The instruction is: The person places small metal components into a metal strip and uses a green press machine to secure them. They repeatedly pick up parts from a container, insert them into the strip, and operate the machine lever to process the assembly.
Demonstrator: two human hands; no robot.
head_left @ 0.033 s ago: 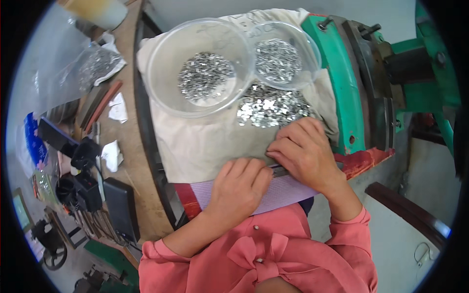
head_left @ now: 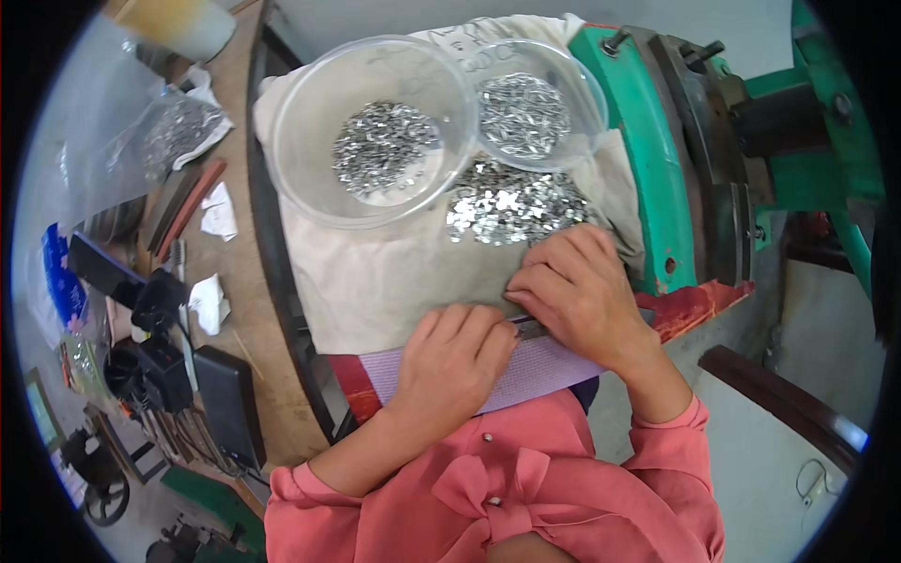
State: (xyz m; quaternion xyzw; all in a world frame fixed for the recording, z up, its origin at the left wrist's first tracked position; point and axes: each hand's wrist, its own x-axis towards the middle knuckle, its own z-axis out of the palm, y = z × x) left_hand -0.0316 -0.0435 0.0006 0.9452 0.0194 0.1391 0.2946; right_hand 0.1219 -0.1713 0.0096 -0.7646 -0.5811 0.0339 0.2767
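My left hand (head_left: 455, 357) rests over the edge of a lavender ribbed cloth (head_left: 544, 369), its fingers curled and pressed together. Just right of it, my right hand (head_left: 579, 293) is bent with thumb and fingers drawn together. Whatever the fingertips of either hand hold is hidden or too small to name. A narrow dark metal strip (head_left: 531, 328) shows between the hands. Beyond my right hand, a heap of small shiny metal pieces (head_left: 511, 208) lies on a beige cloth (head_left: 357, 281). Behind it stand a large clear plastic tub (head_left: 291, 178) and a smaller one (head_left: 593, 113), both holding small metal pieces.
A green machine frame (head_left: 648, 188) borders the cloth on the right. To the left, a wooden bench (head_left: 253, 310) carries a black box-shaped object (head_left: 228, 403), crumpled white paper (head_left: 208, 303), reddish bars (head_left: 190, 208) and a clear plastic bag (head_left: 103, 131).
The whole view has shifted slightly, so things sit a little further left. Both hands keep nearly the same pose and place on the cloth.
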